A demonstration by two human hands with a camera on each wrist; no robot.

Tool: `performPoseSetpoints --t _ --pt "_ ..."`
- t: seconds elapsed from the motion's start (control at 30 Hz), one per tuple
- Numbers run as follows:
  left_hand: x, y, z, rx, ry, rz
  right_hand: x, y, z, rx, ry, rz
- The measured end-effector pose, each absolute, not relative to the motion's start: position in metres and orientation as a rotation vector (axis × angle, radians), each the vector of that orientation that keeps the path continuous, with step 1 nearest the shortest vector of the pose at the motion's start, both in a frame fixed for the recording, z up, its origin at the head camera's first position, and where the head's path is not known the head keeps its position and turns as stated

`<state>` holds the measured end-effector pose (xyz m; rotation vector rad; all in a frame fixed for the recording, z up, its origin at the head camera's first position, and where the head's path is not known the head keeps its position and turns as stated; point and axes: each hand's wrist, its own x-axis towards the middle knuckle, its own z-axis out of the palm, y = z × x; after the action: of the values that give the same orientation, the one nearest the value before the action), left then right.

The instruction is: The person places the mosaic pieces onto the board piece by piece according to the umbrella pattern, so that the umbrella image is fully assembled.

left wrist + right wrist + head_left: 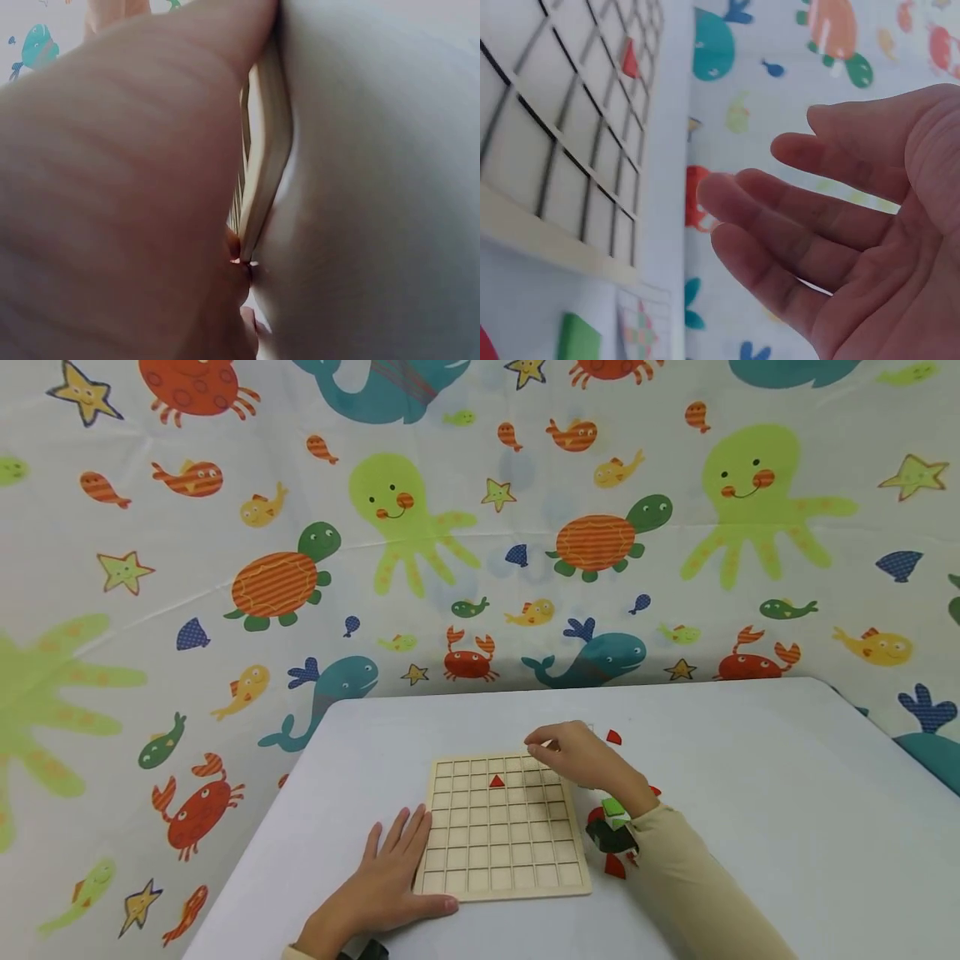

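A wooden grid board [477, 858] lies on the white table, and a small red triangle [497, 782] sits in one cell of its second row. My left hand [386, 881] rests spread at the board's lower left corner, fingers along the left side and thumb at the near edge. Over the far right corner of the board hovers my right hand [581, 758]. Its fingers are loosely bent with nothing between them, as the right wrist view shows. In the left wrist view the palm hides most of the board's edge [270, 142].
Loose pieces lie right of the board, partly hidden by the right forearm: a red quarter-round piece [614, 737], a green block [612, 807] and a red piece [615, 866] among them. A card with a coloured pattern [646, 322] shows beyond the board. A sea-animal cloth [450, 635] hangs behind the table.
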<state>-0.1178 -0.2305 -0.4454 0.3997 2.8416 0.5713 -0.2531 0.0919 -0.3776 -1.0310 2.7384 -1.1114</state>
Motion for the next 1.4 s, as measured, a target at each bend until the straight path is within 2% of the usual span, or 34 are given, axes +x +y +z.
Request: performPoseSetpoints --t 0.3,0.53,0.8,1.17,1.4 --pt "-0.114 -0.234 -0.443 0.378 2.848 0.601 -0.26 0.118 -0.351 -0.936 2.795 -1.189" --pt "-0.116 -0.233 -0.442 0.373 2.845 0.6 -0.269 0.143 -0.347 -0.827 2.849 -1.238" --pt "-0.117 -0.229 -0.447 0.38 2.83 0.626 -0.281 0.169 -0.369 -0.564 2.901 -1.126" --pt "-0.117 -0.225 -0.446 0.38 2.828 0.593 -0.298 0.178 -0.399 -0.379 2.931 -0.84" --pt "-0.117 -0.227 -0.445 0.385 2.836 0.567 -0.3 0.179 -0.409 -0.059 2.939 -0.883"
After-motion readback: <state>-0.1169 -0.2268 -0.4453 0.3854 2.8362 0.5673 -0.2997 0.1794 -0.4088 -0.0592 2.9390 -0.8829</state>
